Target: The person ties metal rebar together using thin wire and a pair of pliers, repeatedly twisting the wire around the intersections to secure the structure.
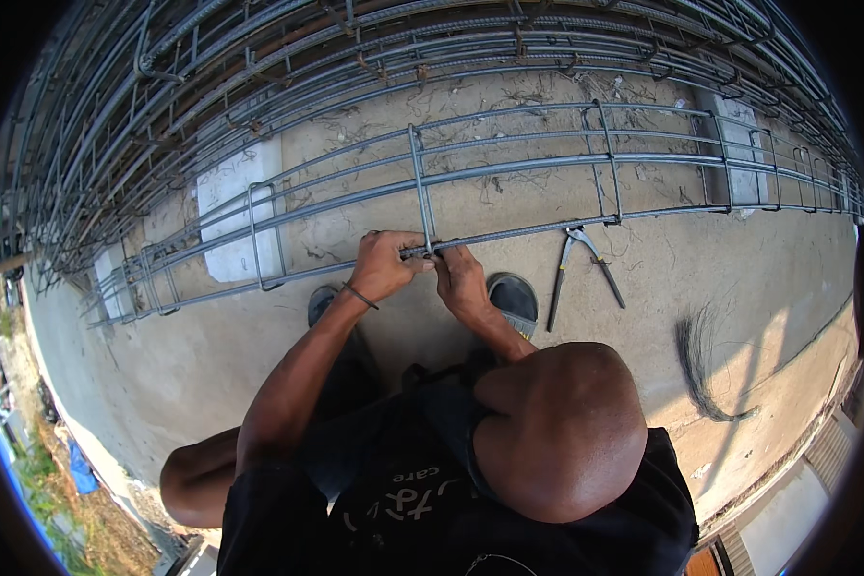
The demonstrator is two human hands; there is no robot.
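Note:
Both hands meet at a corner where a steel stirrup [419,169] crosses the near lower rebar [518,232] of a long reinforcement cage. My left hand [383,265], with a dark band at its wrist, grips that bar just left of the corner, its thumb pointing right. From the other side my right hand [463,279] closes on the same bar, fingers bent against the joint. Whether a thin tie wire lies between the fingertips is too small to tell. Long-handled pliers [576,241] lie spread apart on the concrete to the right, jaws close to the bar.
Stacked rebar cages [273,79] fill the far side. Pale blocks [239,216] sit beneath the cage. A bundle of thin tie wire [695,367] rests on the concrete floor [648,288] at right. Wire scraps litter the ground behind the cage. My shoes [513,297] are close below it.

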